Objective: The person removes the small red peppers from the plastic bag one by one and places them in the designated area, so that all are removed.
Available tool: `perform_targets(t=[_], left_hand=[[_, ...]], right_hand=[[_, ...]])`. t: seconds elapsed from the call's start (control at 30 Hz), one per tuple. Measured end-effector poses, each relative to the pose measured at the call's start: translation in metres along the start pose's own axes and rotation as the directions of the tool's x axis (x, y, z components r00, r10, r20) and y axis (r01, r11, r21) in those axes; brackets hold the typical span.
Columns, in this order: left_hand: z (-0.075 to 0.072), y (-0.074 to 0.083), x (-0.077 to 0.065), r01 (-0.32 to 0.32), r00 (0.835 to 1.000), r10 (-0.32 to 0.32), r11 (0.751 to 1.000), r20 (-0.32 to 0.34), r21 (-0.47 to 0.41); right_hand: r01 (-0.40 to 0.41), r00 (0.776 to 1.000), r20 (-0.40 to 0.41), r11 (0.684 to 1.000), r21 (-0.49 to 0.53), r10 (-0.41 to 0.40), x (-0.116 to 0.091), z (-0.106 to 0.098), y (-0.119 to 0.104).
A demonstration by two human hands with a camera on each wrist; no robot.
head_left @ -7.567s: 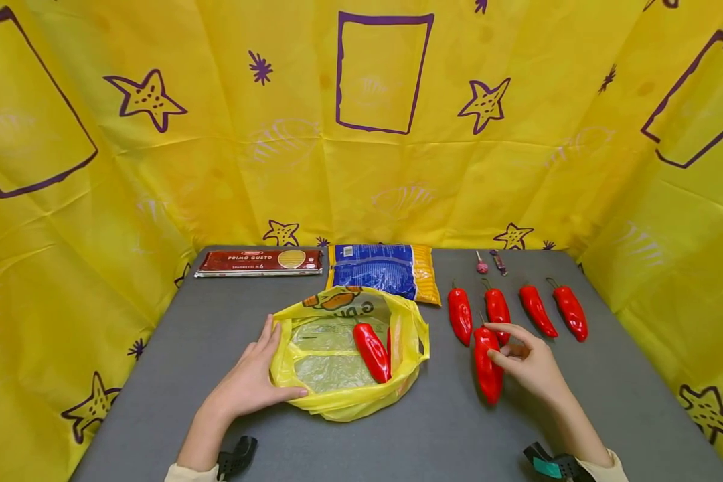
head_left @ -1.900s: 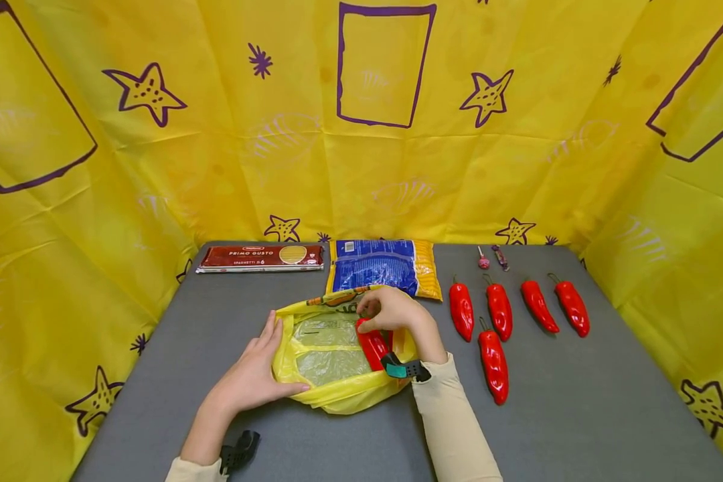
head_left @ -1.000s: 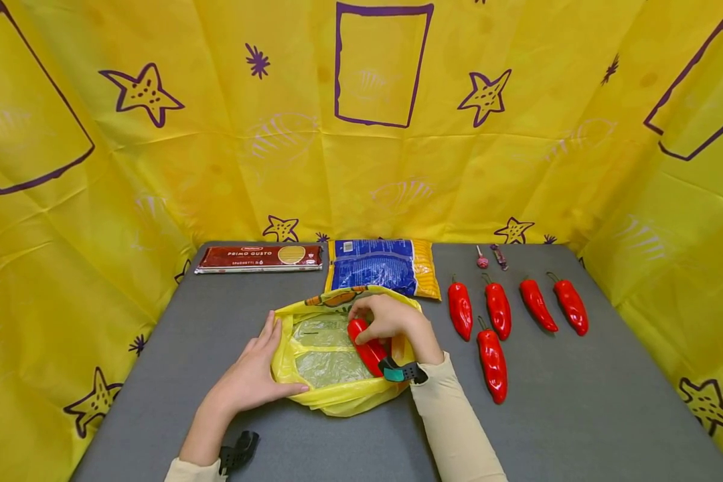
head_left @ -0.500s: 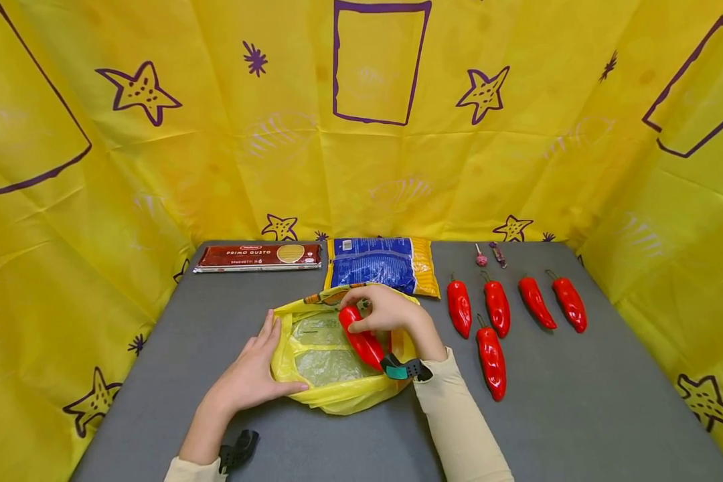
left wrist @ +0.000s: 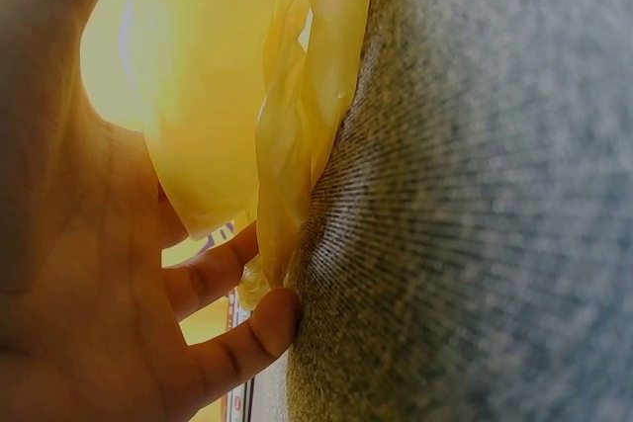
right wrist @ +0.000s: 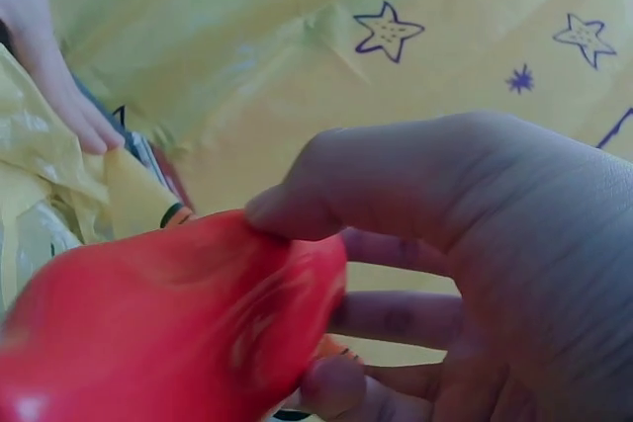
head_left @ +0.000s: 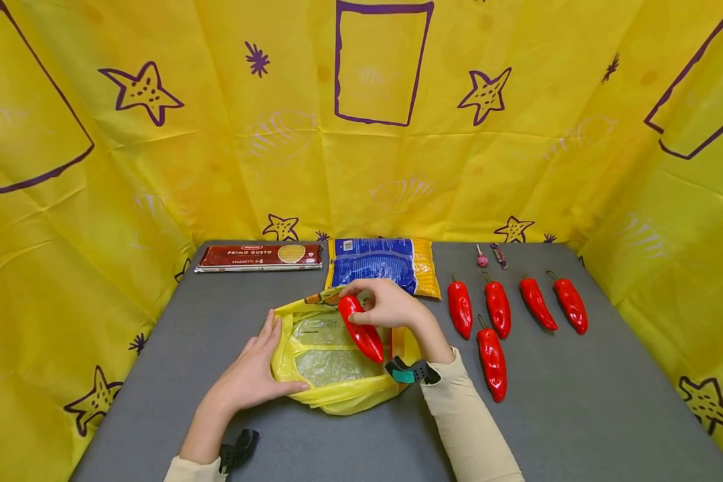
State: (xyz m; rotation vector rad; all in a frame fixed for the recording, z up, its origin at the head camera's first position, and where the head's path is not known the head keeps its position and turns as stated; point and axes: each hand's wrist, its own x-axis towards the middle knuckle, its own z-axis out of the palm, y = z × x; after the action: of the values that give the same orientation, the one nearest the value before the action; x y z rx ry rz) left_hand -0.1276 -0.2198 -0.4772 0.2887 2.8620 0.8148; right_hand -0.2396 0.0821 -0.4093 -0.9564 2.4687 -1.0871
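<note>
My right hand point(head_left: 385, 306) pinches a glossy red pepper point(head_left: 359, 331) by its thick stem end, between thumb and fingers. The pepper hangs tilted over the mouth of a yellow plastic bag point(head_left: 349, 404). In the right wrist view the same pepper point(right wrist: 168, 313) fills the lower left, with thumb and fingers at its end. A red sliver shows inside the bag at its right, mostly hidden. My left hand point(head_left: 250, 371) rests against the bag's left side, fingers and thumb spread. In the left wrist view its fingers touch the yellow plastic point(left wrist: 287, 145) near the tabletop.
Several red peppers lie to the right, the nearest pepper point(head_left: 493, 365) in front of the others. Behind the bag are a blue-and-yellow packet point(head_left: 376, 264) and a spaghetti pack point(head_left: 253, 260). A lollipop point(head_left: 482, 258) and a wrapped candy point(head_left: 499, 256) lie at the back right.
Earlier my right hand held the nearest table pepper, now left lying there. Since then it has reached into the bag, pinched a pepper and lifted it up and left. My left hand stays put.
</note>
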Motion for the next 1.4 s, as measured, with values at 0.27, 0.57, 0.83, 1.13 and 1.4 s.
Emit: perform_targets(t=[0.27, 0.57, 0.83, 1.13, 1.4], left_hand=[[0.001, -0.001, 0.0, -0.01, 1.0, 0.01, 1.0, -0.013, 0.009], [0.002, 0.0, -0.001, -0.022, 0.999, 0.022, 1.0, -0.024, 0.015], [0.002, -0.001, -0.001, -0.013, 1.0, 0.013, 1.0, -0.009, 0.005], [0.001, -0.002, -0.001, -0.004, 1.0, 0.004, 1.0, -0.005, -0.001], [0.001, -0.002, -0.001, -0.006, 1.0, 0.006, 1.0, -0.003, -0.004]], right_hand=[[0.007, 0.993, -0.119, 0.997, 0.073, 0.001, -0.004, 0.0, -0.005], [0.005, 0.979, -0.202, 0.989, 0.149, 0.025, -0.014, 0.0, -0.013], [0.019, 0.962, -0.27, 0.977, 0.214, 0.04, -0.025, 0.002, -0.015], [0.033, 0.949, -0.314, 0.982, 0.185, 0.027, -0.043, -0.005, -0.013], [0.014, 0.932, -0.359, 0.986, 0.163, 0.046, -0.059, -0.013, -0.006]])
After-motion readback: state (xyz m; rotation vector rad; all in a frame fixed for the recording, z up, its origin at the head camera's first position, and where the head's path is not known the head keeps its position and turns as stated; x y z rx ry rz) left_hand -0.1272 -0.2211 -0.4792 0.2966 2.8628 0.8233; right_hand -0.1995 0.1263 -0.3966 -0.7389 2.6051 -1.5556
